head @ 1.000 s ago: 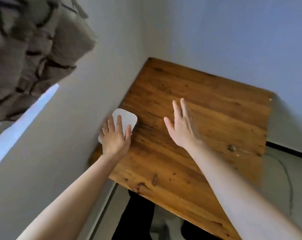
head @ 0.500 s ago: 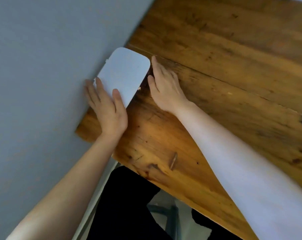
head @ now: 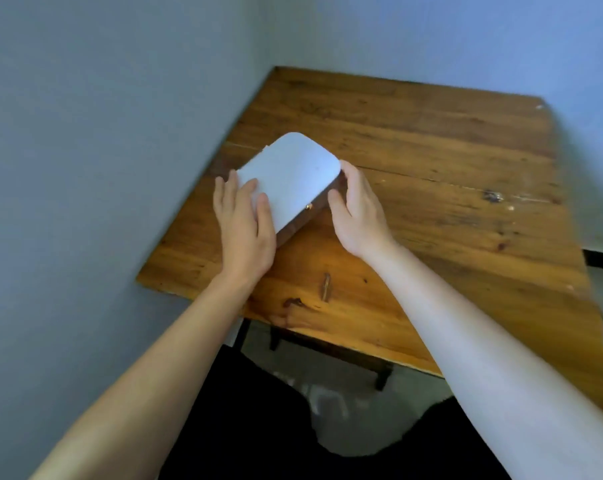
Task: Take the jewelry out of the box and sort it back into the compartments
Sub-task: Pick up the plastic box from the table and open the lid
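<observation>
A closed white rounded-corner jewelry box [head: 291, 174] on a brown wooden table [head: 431, 161], gripped at opposite ends by left hand [head: 246, 230] and right hand [head: 358, 213], fingers spread against it.

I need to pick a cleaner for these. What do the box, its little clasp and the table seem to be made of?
Box: smooth matte white lid, maybe faux leather or plastic; the blur leaves it open.
Clasp: small, gold and shiny, probably metal.
Table: wooden planks with visible grain, knots and a seam, under a glossy amber varnish that is scuffed in spots.
</observation>
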The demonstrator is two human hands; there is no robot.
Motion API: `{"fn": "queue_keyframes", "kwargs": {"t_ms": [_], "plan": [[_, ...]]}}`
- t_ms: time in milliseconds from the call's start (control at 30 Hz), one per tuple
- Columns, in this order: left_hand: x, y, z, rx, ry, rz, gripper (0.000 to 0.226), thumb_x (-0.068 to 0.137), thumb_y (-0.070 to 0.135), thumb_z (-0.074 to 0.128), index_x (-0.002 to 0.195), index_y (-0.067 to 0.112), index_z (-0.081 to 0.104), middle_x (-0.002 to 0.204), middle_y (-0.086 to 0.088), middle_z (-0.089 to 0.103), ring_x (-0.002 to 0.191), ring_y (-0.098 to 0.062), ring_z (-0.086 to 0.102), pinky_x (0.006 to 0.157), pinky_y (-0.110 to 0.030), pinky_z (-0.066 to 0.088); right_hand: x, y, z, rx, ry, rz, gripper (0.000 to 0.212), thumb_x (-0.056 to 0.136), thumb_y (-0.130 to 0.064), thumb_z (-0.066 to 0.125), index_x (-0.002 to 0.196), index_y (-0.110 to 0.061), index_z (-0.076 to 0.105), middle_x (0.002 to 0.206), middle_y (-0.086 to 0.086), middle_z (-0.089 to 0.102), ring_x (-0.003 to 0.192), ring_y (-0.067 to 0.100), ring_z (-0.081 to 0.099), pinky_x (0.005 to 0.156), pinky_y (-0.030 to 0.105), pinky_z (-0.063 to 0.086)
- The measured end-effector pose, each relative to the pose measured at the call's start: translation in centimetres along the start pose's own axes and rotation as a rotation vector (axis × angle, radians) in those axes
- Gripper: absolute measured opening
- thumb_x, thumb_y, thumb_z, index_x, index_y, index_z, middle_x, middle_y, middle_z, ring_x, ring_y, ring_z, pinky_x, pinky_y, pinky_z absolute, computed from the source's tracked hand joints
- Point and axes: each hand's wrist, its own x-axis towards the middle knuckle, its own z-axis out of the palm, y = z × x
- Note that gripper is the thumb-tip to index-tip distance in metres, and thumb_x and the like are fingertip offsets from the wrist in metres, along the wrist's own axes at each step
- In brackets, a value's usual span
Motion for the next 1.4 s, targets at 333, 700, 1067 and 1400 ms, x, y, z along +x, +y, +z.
{"fn": "queue_keyframes", "kwargs": {"t_ms": [333, 700, 1067, 1400], "plan": [[-6.4, 1.6, 1.5, -0.122, -0.216, 0.173, 0.045, 0.103, 0.037, 0.037, 0.130, 0.007, 0.056, 0.152, -0.017, 0.041, 0.149, -0.029, 0.016, 0.118, -0.034, 0.011, -12.2, 3.7, -3.0, -0.111, 0.114, 0.206, 0.058, 0.101, -0.016, 0.048, 0.154, -0.023, 0.025, 0.157, -0.001, 0.040, 0.141, 0.018, 0.041, 0.110, 0.031, 0.036], [-7.3, -1.0, 0.4, 0.024, -0.456, 0.081, 0.101, 0.063, 0.084, 0.062, 0.146, 0.039, 0.026, 0.164, 0.012, 0.002, 0.150, -0.016, 0.003, 0.113, -0.035, 0.015, -13.8, 5.0, -1.7, -0.363, 0.088, 0.223, 0.082, 0.100, -0.044, 0.048, 0.158, -0.022, -0.006, 0.166, 0.005, 0.021, 0.146, 0.025, 0.034, 0.109, 0.035, 0.037], [-3.4, 1.0, -0.9, -0.187, -0.119, -0.012, 0.067, 0.084, 0.082, 0.033, 0.103, 0.028, 0.066, 0.085, 0.014, 0.067, 0.078, 0.003, 0.061, 0.060, -0.019, 0.046, -14.1, 5.3, -1.8, -0.423, 0.110, 0.042, 0.074, 0.102, -0.041, 0.041, 0.159, -0.029, -0.005, 0.169, 0.008, 0.005, 0.137, 0.035, 0.046, 0.100, 0.039, 0.048], [-0.9, -1.4, 1.5, -0.250, -0.090, -0.416, 0.023, 0.101, 0.034, 0.048, 0.106, 0.016, 0.062, 0.089, 0.008, 0.063, 0.082, -0.009, 0.061, 0.058, -0.022, 0.042, -13.7, 5.8, -1.5, -0.417, 0.108, 0.040, 0.064, 0.103, -0.039, 0.037, 0.159, -0.030, 0.009, 0.167, 0.012, 0.011, 0.137, 0.033, 0.045, 0.101, 0.043, 0.049]]}}
